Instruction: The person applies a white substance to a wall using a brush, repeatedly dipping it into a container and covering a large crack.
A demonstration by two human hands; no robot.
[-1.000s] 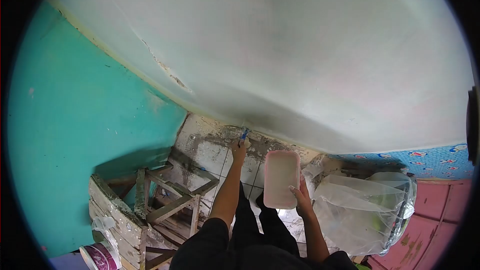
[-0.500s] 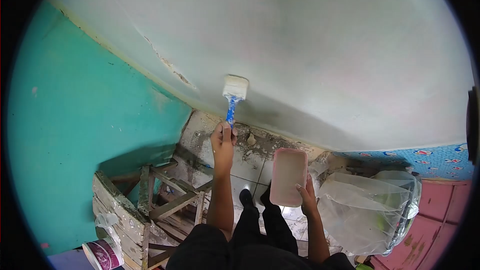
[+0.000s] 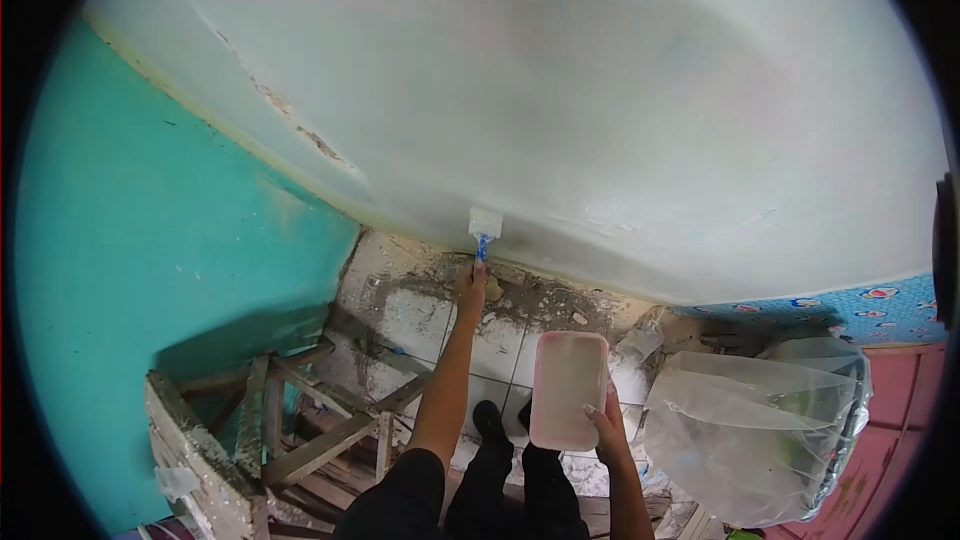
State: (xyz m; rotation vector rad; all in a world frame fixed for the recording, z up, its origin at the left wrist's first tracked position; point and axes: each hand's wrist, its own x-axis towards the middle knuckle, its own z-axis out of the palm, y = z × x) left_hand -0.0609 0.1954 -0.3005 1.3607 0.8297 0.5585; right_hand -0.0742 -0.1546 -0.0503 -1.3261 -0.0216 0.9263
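Observation:
My left hand (image 3: 471,285) grips the blue handle of a paintbrush (image 3: 484,229), arm stretched down. Its white bristles press against the bottom of the white wall (image 3: 560,90), just above the dirty floor edge. My right hand (image 3: 606,430) holds a pink rectangular tray (image 3: 567,389) of white paint by its lower right corner, tilted upright in front of my legs. My black shoes (image 3: 490,420) stand on the tiled floor below.
A teal wall (image 3: 150,270) meets the white wall at a cracked corner seam (image 3: 290,120). A wooden frame stand (image 3: 290,430) sits at lower left. A clear plastic sheet (image 3: 760,430) covers something at right, beside a blue patterned strip (image 3: 860,305) and red panel (image 3: 915,410).
The brush swept down the wall from a higher spot to the base. My view shifted, so the paint bucket at lower left has left the frame.

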